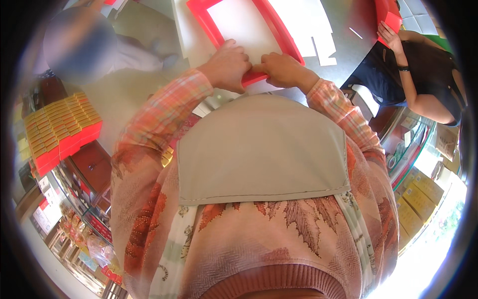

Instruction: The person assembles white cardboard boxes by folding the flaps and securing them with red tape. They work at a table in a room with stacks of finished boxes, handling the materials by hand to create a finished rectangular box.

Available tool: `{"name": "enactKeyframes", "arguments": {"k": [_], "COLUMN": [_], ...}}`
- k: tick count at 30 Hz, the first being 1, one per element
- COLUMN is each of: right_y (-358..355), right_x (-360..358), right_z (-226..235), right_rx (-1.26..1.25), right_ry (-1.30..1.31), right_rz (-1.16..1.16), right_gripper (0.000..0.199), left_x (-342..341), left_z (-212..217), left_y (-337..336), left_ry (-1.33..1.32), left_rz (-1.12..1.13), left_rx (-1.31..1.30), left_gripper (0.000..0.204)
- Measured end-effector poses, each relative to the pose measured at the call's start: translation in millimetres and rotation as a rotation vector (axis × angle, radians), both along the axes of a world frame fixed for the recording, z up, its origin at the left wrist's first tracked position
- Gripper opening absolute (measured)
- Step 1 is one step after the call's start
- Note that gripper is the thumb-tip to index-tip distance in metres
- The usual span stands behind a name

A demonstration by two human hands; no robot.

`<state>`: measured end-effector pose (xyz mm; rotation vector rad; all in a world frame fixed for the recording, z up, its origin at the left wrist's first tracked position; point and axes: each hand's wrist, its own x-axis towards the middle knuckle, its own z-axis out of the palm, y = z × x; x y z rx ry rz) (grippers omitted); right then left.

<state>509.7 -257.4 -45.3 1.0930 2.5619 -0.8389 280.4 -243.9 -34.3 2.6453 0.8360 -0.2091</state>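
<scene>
A shallow red cardboard box (pixel 281 31) with a white inside lies in front of me on the work surface, its far end cut off by the picture's top edge. My left hand (pixel 227 66) is at its near left corner, fingers bent and closed on the near red edge. My right hand (pixel 287 70) grips the same edge a little to the right, thumb and fingers curled round it. Only a short red strip shows between the two hands. What lies under the fingertips is hidden.
White sheets (pixel 326 47) lie right of the box. At the far right a person's hand (pixel 390 37) holds a red box (pixel 392 21). Stacked red and yellow boxes (pixel 64 127) stand at left. Yellowish cartons (pixel 418 197) and a glass case (pixel 411 142) are at right.
</scene>
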Motion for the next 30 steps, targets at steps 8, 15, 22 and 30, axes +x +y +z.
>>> {"name": "enactKeyframes", "arguments": {"k": [8, 15, 22, 30], "right_y": [-6, -14, -20, 9], "right_x": [6, 0, -24, 21], "right_z": [1, -2, 5, 41], "right_rx": [-0.037, 0.072, 0.025, 0.599], "right_ry": [0.097, 0.1, 0.028, 0.073], "right_rz": [-0.049, 0.005, -0.11, 0.161], "right_gripper": [0.046, 0.044, 0.039, 0.061], "left_x": [-10, -20, -19, -80], "left_z": [-6, -15, -11, 20], "left_y": [-13, -16, -40, -16], "left_ry": [-0.204, -0.334, -0.136, -0.146], "left_rz": [0.053, 0.052, 0.079, 0.172], "left_rx": [0.037, 0.154, 0.355, 0.532], "left_gripper": [0.015, 0.022, 0.024, 0.03]}}
